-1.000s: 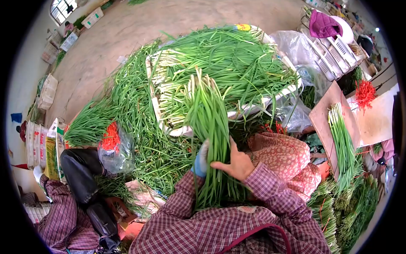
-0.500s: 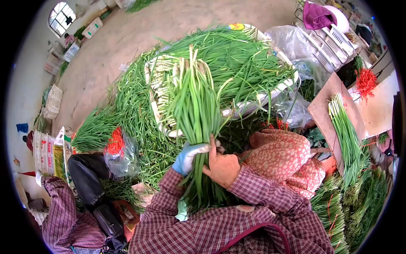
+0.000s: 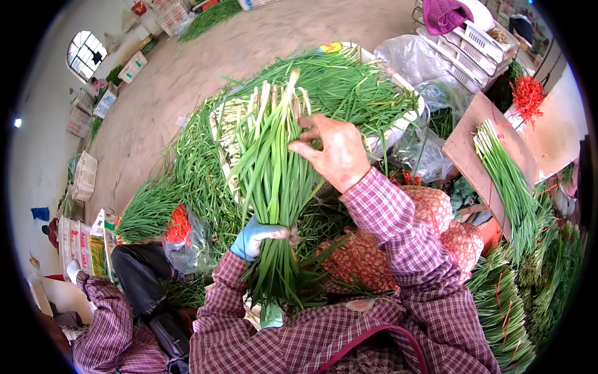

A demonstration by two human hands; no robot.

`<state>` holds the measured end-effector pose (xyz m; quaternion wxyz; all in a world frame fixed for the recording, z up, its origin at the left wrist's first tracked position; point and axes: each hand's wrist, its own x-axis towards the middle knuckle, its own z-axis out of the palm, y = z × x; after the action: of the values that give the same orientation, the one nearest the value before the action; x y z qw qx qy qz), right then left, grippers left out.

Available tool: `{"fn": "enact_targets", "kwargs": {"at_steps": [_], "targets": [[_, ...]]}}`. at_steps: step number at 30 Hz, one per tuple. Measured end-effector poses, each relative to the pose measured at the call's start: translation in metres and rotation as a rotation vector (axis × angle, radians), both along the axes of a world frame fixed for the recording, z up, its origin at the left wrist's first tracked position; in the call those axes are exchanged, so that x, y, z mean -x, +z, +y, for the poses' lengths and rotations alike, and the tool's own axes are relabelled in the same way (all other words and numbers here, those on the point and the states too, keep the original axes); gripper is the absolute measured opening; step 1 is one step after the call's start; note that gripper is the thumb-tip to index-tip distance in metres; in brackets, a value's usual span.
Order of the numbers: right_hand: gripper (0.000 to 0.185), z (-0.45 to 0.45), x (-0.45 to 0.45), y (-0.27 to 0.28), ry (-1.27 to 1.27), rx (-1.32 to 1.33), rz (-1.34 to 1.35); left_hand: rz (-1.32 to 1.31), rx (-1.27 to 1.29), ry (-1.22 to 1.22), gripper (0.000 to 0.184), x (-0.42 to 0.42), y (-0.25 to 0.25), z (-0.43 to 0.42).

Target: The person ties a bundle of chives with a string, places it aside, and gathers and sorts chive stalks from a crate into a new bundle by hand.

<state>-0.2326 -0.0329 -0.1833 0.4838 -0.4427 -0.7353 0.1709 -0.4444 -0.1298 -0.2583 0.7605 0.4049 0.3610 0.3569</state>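
Observation:
A thick bunch of garlic chives [image 3: 274, 177] stands upright in front of me, pale stem ends up and leaves hanging below. My left hand [image 3: 260, 238], in a white and blue glove, is closed around its lower part. Near the top, my bare right hand [image 3: 336, 149] has thumb and forefinger apart beside the pale stems; whether it touches them I cannot tell. Behind the bunch lies a white crate [image 3: 398, 129] heaped with more garlic chives [image 3: 349, 87].
On the right, a tied bundle [image 3: 504, 159] rests on a tilted board [image 3: 464, 140], with red ties [image 3: 527, 98] beyond. Tied bundles [image 3: 498, 299] lie lower right. A co-worker's striped sleeve [image 3: 109, 311] is at left, near a bag of red ties [image 3: 179, 225]. White baskets [image 3: 461, 56] are stacked behind.
My right hand has left the lower part of the bunch and moved up beside the pale stems, its fingers parting. My left hand keeps its hold, slightly lower and further left in view.

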Motion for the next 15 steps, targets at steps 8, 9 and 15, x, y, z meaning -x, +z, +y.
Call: {"fn": "enact_targets", "kwargs": {"at_steps": [8,9,15], "targets": [[0.012,0.011,-0.013,-0.017,-0.068,-0.047,0.031,0.082,0.059,0.015,0.042,0.009,0.009,-0.003],[0.011,0.014,-0.016,-0.015,-0.129,-0.080,-0.053,0.048,0.062,0.012,0.041,0.014,0.002,-0.001],[0.014,0.046,-0.072,0.006,-0.416,-0.288,-0.288,0.137,0.031,-0.027,0.044,0.038,-0.027,-0.005]]}}
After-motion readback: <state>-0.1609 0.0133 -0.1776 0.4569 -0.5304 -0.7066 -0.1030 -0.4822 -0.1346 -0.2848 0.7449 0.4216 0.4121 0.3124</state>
